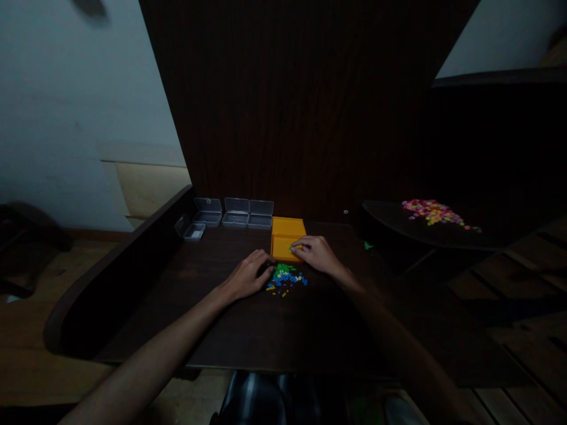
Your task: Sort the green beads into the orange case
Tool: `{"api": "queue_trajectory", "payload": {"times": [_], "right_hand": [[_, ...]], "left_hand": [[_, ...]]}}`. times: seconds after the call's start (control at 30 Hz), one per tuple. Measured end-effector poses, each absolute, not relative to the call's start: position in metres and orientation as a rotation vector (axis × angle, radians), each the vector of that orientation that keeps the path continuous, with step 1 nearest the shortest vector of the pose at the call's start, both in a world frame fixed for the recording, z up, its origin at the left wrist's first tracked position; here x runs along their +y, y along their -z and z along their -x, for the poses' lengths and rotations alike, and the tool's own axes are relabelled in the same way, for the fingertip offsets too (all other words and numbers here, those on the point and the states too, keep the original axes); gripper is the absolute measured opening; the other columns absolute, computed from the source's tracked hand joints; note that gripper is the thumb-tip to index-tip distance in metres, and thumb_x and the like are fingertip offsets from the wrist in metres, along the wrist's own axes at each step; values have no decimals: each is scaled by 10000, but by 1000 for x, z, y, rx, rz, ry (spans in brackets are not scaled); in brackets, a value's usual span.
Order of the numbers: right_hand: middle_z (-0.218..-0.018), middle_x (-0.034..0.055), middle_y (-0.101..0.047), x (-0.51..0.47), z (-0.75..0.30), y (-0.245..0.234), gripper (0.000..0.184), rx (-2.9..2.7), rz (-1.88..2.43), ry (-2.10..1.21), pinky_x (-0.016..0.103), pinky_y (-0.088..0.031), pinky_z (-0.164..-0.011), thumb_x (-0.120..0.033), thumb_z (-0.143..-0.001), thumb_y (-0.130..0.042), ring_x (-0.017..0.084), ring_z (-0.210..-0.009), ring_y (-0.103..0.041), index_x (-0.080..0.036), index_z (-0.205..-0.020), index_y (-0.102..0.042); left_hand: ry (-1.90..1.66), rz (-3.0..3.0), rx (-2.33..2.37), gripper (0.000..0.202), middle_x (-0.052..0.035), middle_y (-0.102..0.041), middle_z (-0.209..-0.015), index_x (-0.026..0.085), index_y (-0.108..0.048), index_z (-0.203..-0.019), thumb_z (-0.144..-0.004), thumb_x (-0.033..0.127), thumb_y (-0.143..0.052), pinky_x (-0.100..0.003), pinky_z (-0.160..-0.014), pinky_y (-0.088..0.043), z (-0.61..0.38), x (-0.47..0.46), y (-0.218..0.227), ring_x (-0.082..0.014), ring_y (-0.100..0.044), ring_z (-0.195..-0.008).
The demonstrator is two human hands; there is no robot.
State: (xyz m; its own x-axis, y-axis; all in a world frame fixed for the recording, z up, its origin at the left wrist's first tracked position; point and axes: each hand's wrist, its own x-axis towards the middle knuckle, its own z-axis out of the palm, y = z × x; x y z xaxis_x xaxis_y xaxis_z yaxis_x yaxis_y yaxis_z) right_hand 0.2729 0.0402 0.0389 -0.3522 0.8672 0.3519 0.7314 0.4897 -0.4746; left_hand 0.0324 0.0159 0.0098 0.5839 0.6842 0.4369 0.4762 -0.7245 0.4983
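Observation:
A small pile of green, blue, white and yellow plastic pieces (pixel 287 280) lies on the dark wooden desk. My left hand (pixel 250 275) rests at the pile's left side, fingers and thumb apart, with nothing seen in it. Just behind the pile stands an open yellow box (pixel 283 251), its lid tilted up at the back. Over the box's right front part, my right hand (pixel 316 254) pinches a small green piece (pixel 290 248) between thumb and fingertips. In the dim light the exact shape of the pieces is too small to tell.
Several clear plastic boxes with lids up (pixel 236 218) line the back left. A smaller clear box (pixel 194 231) is in front of them. Pink, orange and yellow bits (pixel 434 212) are heaped on a dark surface at right. A raised side panel (pixel 119 271) bounds the desk's left.

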Motion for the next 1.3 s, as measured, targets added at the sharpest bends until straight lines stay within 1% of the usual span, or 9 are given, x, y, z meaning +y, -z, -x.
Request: {"api": "queue_trajectory", "payload": {"times": [0.1,0.17,0.3,0.53,0.73,0.87,1.0,1.13,1.3], "right_hand": [[-779,61,-705,56,-273,-42,234,-2270,1451,-210,243,-394,-629,-291,-841,-599,150,-670,-592,-165,-929,-775],[-817,58,-714,64,-270,-42,231,-2321,1537,-187,242,-393,-632,-301,-841,-607,158,-706,-608,-190,-950,-777],[-923,49,-730,70,-262,-40,227,-2388,1647,-196,235,-411,-660,-319,-847,-609,170,-789,-637,-239,-978,-776],[-1007,50,-731,71,-261,-36,233,-2410,1683,-206,230,-431,-693,-293,-852,-597,178,-852,-654,-246,-1001,-771],[-852,61,-724,59,-271,-39,230,-2336,1508,-215,234,-410,-647,-244,-838,-589,152,-709,-610,-178,-961,-771],[-723,39,-694,39,-280,-39,215,-2339,1287,-424,210,-379,-585,-261,-840,-592,115,-604,-551,-155,-887,-773],[-627,17,-661,21,-282,-35,221,-2369,1263,-596,211,-341,-542,-298,-824,-624,100,-532,-501,-148,-882,-776],[-636,21,-671,14,-279,-26,243,-2345,1333,-616,217,-341,-546,-318,-837,-618,106,-539,-512,-159,-928,-777],[-699,39,-706,16,-279,-20,251,-2323,1361,-569,218,-362,-568,-300,-854,-601,116,-572,-544,-174,-993,-768]], "left_hand": [[-839,-2513,968,157,-59,-614,-952,178,-596,-957,-875,133,-471,-343,-868,-477,-29,21,-8,-203,-576,-937],[-796,-2523,985,183,-59,-612,-953,174,-613,-954,-859,112,-470,-340,-875,-472,-28,23,-7,-204,-570,-947],[-734,-2537,997,209,-60,-608,-961,177,-641,-1007,-891,152,-468,-330,-874,-466,-27,24,-6,-202,-561,-958],[-692,-2566,969,234,-58,-597,-945,181,-656,-1046,-913,190,-463,-313,-854,-467,-27,23,-5,-190,-556,-936],[-687,-2568,948,262,-59,-586,-928,171,-671,-1076,-923,206,-461,-307,-844,-465,-26,23,-5,-184,-551,-914],[-692,-2574,936,261,-51,-577,-893,181,-695,-1053,-926,219,-470,-290,-821,-462,-26,22,-6,-175,-550,-890],[-691,-2574,949,258,-54,-582,-895,174,-698,-1051,-920,224,-481,-295,-820,-462,-26,22,-7,-177,-551,-886],[-691,-2579,976,244,-52,-581,-891,177,-704,-1029,-909,211,-495,-302,-830,-456,-25,25,-4,-180,-550,-887],[-704,-2589,979,275,-51,-575,-896,182,-690,-1090,-910,202,-484,-302,-822,-452,-24,25,-3,-179,-543,-884]]}}
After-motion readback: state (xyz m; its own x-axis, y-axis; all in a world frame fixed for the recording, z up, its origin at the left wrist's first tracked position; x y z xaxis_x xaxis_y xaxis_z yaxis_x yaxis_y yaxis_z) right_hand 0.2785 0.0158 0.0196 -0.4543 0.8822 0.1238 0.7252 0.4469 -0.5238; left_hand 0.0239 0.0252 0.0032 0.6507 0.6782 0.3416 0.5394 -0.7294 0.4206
